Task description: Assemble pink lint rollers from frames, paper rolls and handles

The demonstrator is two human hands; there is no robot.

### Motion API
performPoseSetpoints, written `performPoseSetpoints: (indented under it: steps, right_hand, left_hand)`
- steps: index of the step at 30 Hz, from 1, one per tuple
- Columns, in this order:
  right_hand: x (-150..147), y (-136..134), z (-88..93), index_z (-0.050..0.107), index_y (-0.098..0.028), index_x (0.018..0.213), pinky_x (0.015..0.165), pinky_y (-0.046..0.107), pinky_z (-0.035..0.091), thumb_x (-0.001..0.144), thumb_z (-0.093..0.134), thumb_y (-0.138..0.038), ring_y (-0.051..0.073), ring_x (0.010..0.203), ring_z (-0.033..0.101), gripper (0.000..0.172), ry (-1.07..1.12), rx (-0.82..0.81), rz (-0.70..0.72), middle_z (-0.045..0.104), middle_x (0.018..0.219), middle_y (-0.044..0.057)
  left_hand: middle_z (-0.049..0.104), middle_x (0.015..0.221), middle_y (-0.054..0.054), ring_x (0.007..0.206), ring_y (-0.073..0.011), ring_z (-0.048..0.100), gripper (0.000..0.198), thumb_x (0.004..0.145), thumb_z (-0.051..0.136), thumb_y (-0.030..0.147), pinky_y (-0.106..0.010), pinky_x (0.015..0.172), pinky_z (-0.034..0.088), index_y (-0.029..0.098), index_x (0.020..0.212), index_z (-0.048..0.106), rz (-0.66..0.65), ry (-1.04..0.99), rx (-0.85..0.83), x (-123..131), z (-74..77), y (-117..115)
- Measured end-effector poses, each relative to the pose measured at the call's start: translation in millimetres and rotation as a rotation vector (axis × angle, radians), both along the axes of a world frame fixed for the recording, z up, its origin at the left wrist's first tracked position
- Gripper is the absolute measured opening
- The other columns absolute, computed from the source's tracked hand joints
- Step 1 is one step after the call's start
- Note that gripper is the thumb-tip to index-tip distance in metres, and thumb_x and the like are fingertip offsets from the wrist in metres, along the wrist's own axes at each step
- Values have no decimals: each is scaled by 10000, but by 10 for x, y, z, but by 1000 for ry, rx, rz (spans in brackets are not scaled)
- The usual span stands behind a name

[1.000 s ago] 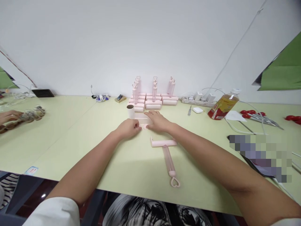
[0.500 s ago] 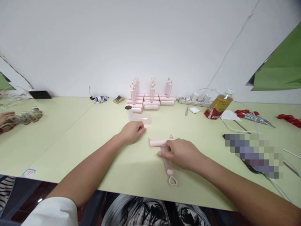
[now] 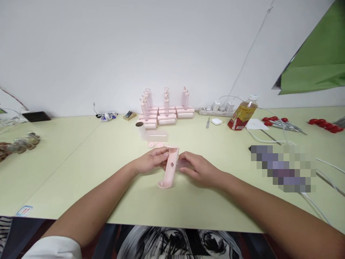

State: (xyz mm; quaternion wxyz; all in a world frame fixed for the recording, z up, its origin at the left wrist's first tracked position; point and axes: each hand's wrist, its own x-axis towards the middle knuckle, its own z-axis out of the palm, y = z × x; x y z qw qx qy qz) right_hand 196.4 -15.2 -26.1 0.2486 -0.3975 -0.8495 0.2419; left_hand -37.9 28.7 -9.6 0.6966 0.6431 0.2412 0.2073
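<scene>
Between my hands is a pink lint roller frame (image 3: 169, 172), a long trough tilted up with its hollow side toward me and a small round hole midway. My left hand (image 3: 151, 160) grips its upper left edge, thumb on top. Closed around the pale see-through handle (image 3: 185, 163) behind the trough, my right hand (image 3: 201, 169) covers most of it, and the heart-shaped loop is hidden. Just beyond my left hand lie two pink round caps (image 3: 155, 144). Behind them are a clear cover (image 3: 156, 136) and an upright white roll (image 3: 140, 130) with a brown core.
Several assembled pink lint rollers (image 3: 166, 117) stand in rows by the wall. A power strip (image 3: 215, 110), a drink bottle (image 3: 242, 115), a blurred-out dark device (image 3: 280, 169) and white cables are to the right. At far left another person's hand touches a bundle (image 3: 23, 144).
The frame has been lifted off the table and turned, so its hollow side faces me. My left hand has come over from near the caps to take hold of it.
</scene>
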Motion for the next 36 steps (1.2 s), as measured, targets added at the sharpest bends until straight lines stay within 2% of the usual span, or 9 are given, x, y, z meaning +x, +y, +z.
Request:
performPoseSetpoints:
  steps: [3,6,11,15,23,31,36]
  right_hand:
    - [-21,5,-42,512,-195,1065,788,330,431,902,531,-269,202,891,571,180,79,-7,0,633,1018,75]
    - [-22,21,-60,504,-202,993,750,316,433,894,536,-258,189,832,567,118,80,-9,-25,628,940,51]
    - [-20,35,-67,528,-205,992,746,303,429,874,554,-220,184,835,569,122,71,-6,-21,631,935,42]
    - [-39,25,-60,565,-195,942,730,299,416,885,548,-229,182,804,547,69,6,34,21,614,873,40]
    - [-12,44,-66,616,-182,964,753,318,405,897,531,-226,194,809,536,117,-81,61,1,627,870,51]
    - [6,42,40,628,-182,1117,794,351,428,905,517,-263,226,883,574,253,-101,31,-50,667,945,77]
    - [-21,8,105,621,-185,1128,785,340,449,911,524,-298,223,904,611,263,-86,10,-41,691,1029,82]
  left_hand:
    - [702,896,-117,790,-221,693,476,903,550,494,-342,730,502,160,1241,529,-90,-43,-93,48,12,-98]
    - [724,897,-130,732,-240,716,465,899,579,448,-349,680,517,187,1276,500,-152,-79,-162,77,-39,-123]
    - [736,871,-126,735,-252,725,379,841,674,401,-354,688,523,174,1121,554,-147,-135,-255,104,-124,-74]
    - [733,785,-109,690,-229,715,375,793,729,395,-337,688,515,147,1037,591,-175,-129,-223,106,-118,-53]
    - [720,766,-97,688,-192,690,412,756,757,425,-311,681,515,132,1019,639,-94,-109,-162,130,-205,-53]
    - [697,742,-77,594,-161,659,422,745,745,489,-261,561,490,121,922,634,40,-199,-78,208,-269,-81]
    - [684,667,-46,533,-148,636,455,716,777,470,-258,537,488,142,985,611,36,-230,-147,194,-284,-71]
